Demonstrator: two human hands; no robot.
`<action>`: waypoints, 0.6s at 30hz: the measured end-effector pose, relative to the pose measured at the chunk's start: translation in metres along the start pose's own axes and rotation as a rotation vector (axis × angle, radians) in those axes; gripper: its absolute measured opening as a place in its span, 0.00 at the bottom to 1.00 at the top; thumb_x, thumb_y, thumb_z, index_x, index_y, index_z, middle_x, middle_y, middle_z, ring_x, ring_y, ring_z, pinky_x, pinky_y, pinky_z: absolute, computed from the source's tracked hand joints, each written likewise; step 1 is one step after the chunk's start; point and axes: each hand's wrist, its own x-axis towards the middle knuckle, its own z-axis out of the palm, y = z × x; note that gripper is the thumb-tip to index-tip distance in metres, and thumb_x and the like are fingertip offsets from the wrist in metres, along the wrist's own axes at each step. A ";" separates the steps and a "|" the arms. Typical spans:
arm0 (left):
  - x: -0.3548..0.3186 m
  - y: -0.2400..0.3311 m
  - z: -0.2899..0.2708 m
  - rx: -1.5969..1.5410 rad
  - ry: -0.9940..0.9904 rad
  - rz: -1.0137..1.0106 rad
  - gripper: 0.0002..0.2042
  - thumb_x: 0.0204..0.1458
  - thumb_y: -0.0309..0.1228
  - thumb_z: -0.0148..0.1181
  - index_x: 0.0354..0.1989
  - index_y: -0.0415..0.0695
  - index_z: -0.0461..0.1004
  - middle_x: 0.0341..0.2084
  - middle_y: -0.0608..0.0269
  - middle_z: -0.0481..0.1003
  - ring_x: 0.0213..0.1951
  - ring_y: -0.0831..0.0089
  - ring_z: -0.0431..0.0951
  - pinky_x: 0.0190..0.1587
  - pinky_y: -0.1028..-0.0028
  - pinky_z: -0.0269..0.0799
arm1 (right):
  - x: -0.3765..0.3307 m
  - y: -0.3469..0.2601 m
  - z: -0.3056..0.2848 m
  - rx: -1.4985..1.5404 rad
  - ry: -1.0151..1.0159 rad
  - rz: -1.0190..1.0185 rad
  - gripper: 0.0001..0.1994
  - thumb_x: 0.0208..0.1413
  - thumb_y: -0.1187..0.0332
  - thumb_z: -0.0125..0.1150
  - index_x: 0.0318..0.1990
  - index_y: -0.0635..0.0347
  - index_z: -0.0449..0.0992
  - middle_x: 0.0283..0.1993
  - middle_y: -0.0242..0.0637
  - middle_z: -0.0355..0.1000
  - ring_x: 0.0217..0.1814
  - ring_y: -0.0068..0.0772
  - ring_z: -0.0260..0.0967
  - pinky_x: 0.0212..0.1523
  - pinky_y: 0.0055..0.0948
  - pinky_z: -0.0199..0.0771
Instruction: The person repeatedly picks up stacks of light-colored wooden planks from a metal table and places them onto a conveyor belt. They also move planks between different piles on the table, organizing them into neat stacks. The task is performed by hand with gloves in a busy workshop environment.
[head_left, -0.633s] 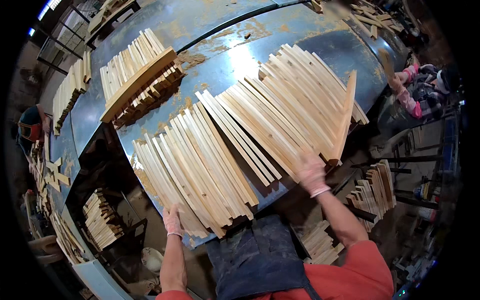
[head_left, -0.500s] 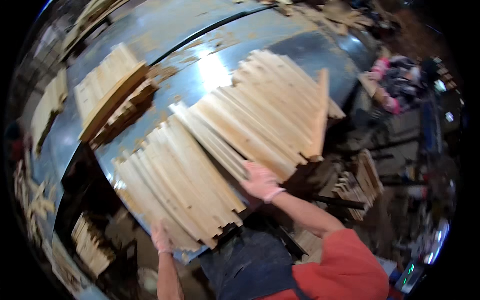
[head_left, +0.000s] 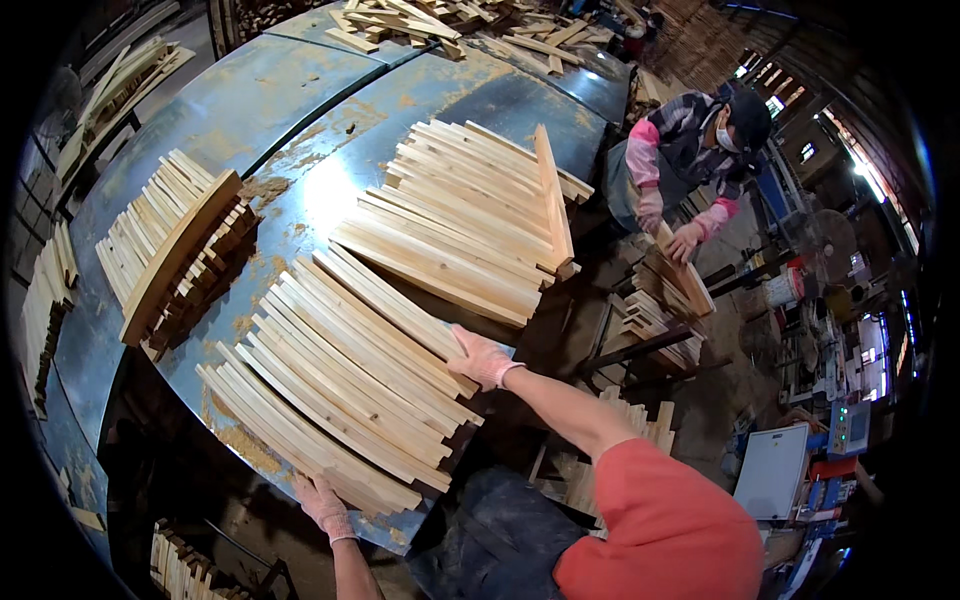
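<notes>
A row of pale wooden strips (head_left: 345,385) lies side by side on the metal table, their near ends uneven. At its right edge, my gloved right hand (head_left: 482,358) curls its fingers over the outermost strip near its end. My gloved left hand (head_left: 322,505) is at the row's near left corner, thumb and fingers apart, against or just beside the outer strip; its contact is partly hidden. Just beyond the right hand lies a second batch of strips (head_left: 460,215), with a thicker wooden piece (head_left: 555,200) set across its right end.
Another batch of strips (head_left: 150,235) with a curved wooden piece (head_left: 180,260) across its ends lies at left. Sawdust is scattered over the metal table (head_left: 290,170). At right, a co-worker (head_left: 690,160) handles a wooden board (head_left: 690,275) above stacked strips. Scrap wood lies at the far edge.
The strips under my right hand have moved left against the row, closing the gap there. A wider gap now separates them from the second batch. My view has shifted, showing the co-worker more fully.
</notes>
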 end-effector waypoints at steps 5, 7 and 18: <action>-0.002 0.018 -0.019 0.241 -0.047 -0.153 0.35 0.70 0.51 0.47 0.80 0.42 0.59 0.77 0.40 0.59 0.78 0.42 0.56 0.79 0.50 0.46 | -0.001 0.002 -0.020 0.102 -0.198 0.041 0.38 0.63 0.44 0.63 0.75 0.54 0.65 0.63 0.56 0.77 0.66 0.61 0.74 0.65 0.46 0.73; 0.014 0.014 -0.011 0.351 -0.006 -0.235 0.36 0.70 0.53 0.45 0.81 0.43 0.57 0.79 0.43 0.56 0.80 0.42 0.50 0.81 0.48 0.40 | 0.021 -0.009 -0.012 0.063 -0.011 -0.084 0.34 0.67 0.44 0.58 0.71 0.58 0.69 0.63 0.57 0.77 0.66 0.60 0.74 0.65 0.45 0.73; 0.075 -0.083 0.070 0.172 0.149 -0.289 0.37 0.66 0.44 0.53 0.81 0.42 0.52 0.78 0.46 0.56 0.81 0.48 0.50 0.81 0.52 0.44 | 0.122 -0.046 0.025 0.557 -0.201 -0.202 0.38 0.65 0.50 0.62 0.78 0.62 0.63 0.77 0.53 0.67 0.79 0.49 0.63 0.78 0.36 0.61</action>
